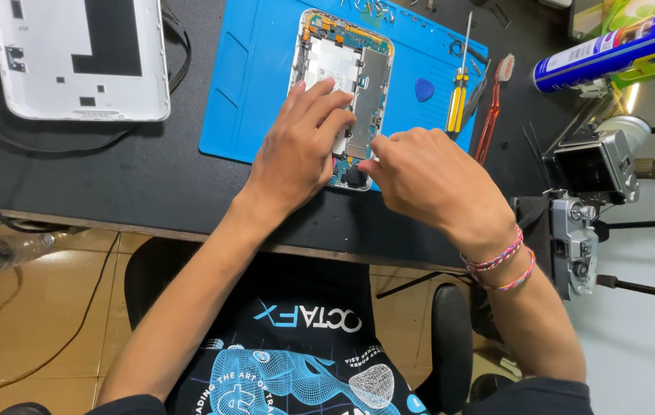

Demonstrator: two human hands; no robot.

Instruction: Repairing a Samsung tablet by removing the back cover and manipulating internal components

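Observation:
An opened tablet (346, 61) with its circuit boards and silver shields showing lies on a blue work mat (258, 69). My left hand (296, 146) rests flat on the tablet's lower left part, fingers spread over the silver plate. My right hand (427, 173) is at the tablet's lower right corner, fingertips pinched together against a small part near the edge; what they pinch is too small to tell. Braided bracelets circle my right wrist.
The tablet's white back cover (81, 58) lies at the far left on the black desk (112, 169). A yellow-handled screwdriver (459, 96), a blue pick (424, 89) and a red brush (492, 107) lie right of the tablet. A blue spray can (611, 46) and cameras on stands (588, 192) are at right.

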